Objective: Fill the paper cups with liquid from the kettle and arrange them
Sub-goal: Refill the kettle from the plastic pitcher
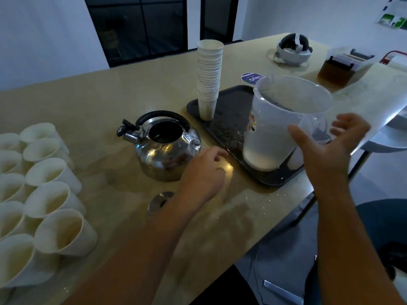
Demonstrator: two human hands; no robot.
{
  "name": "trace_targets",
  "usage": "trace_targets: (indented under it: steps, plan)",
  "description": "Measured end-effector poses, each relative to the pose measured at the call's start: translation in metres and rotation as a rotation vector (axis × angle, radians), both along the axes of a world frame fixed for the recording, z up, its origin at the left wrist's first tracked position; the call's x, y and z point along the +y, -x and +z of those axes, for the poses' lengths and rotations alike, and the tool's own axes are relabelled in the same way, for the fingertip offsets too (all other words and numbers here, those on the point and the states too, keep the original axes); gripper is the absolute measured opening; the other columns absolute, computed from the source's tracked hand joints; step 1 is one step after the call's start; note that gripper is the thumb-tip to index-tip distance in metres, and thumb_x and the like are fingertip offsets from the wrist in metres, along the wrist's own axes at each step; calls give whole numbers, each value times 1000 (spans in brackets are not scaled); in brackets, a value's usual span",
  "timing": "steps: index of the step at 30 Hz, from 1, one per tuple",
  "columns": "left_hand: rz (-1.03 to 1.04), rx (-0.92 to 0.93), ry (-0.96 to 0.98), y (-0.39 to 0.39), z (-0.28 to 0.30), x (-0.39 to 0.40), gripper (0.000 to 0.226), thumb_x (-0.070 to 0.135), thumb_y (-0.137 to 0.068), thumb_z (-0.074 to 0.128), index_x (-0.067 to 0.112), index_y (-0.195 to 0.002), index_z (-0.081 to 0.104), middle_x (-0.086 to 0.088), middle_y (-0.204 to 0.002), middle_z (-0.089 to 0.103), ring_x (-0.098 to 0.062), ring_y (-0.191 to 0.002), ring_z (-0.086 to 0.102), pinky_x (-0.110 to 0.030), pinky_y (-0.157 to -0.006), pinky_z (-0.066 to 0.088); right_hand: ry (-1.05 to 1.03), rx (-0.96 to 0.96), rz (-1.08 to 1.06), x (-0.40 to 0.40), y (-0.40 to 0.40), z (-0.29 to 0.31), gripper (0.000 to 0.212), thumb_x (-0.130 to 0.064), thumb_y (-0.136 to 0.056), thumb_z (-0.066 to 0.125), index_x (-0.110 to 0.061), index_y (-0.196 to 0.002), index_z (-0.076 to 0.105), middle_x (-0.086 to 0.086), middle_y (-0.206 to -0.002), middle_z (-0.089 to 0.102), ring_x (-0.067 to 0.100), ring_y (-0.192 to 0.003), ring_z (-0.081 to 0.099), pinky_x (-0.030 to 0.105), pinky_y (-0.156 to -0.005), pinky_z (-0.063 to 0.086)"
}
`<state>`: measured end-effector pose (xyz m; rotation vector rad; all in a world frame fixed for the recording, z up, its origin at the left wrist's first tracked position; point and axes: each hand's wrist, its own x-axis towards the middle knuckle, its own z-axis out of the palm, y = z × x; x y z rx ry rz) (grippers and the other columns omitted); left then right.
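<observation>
Filled paper cups (50,194) stand grouped at the near left of the table (99,102). Left hand (203,172), loosely curled and grasping nothing, rests beside the kettle (167,148), whose lid (160,202) lies off nearby. Right hand (326,148), fingers spread, reaches around the clear pitcher (284,122) on the tray (231,106), not gripping. Judged step: refilling the kettle; next, grasp the pitcher's handle. Spare cup stack (209,78) stands beyond.
</observation>
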<state>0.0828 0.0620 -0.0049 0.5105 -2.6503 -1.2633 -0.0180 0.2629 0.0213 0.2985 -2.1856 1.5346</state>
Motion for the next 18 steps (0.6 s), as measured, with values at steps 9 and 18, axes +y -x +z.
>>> trace_targets:
  steps: [9, 18]
  plan:
    - [196, -356, 197, -80, -26, -59, 43, 27, -83, 68, 31, -124, 57, 0, -128, 52, -22, -116, 53, -35, -95, 46, 15, 282, 359, -84, -66, 20, 31, -11, -91, 68, -31, -102, 48, -14, -96, 53, 3, -87, 55, 22, -75, 47]
    - [427, -202, 29, -121, -52, -67, 31, 24, -91, 62, 34, -121, 59, 7, -120, 59, -18, -109, 58, -42, -92, 51, -842, -337, 955, -165, -101, -41, 56, -32, -86, 78, -35, -137, 56, -7, -121, 55, 8, -95, 54, 18, -75, 42]
